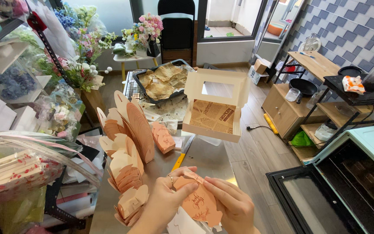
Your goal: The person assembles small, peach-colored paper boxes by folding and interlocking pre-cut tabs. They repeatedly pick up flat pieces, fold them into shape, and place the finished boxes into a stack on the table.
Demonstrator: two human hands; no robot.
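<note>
Both my hands pinch the flat peach carton point(199, 203): left hand point(165, 201) on its left edge, right hand point(232, 203) on its right, carton between them.

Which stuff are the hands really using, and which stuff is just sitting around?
In use:
- left hand
- right hand
- peach card cutout held by both hands
- stack of flat peach cutouts beside them

Just lying about:
- open white box
- baking tray
- flowers
- oven
</note>
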